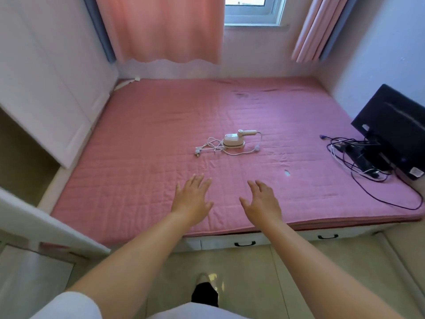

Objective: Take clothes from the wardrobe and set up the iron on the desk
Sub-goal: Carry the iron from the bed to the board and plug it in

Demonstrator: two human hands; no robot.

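Note:
A small white handheld iron [235, 140] sits on the pink quilted bed [142, 139], near its middle. Its white cord [213, 147] lies loosely coiled to the left, the plug at the end. My left hand [192, 199] and my right hand [262, 201] hover side by side over the near part of the bed, palms down, fingers spread and straight, holding nothing. Both are well short of the iron. The white wardrobe [53, 72] stands along the left wall; one door [46, 224] is swung open at the lower left. No clothes are visible.
A black monitor [393, 127] leans at the bed's right edge with a tangle of black and white cables [358, 157] beside it. Pink curtains [161, 28] and a window are behind the bed. Drawers with black handles [245, 244] run under the bed. Tiled floor lies below me.

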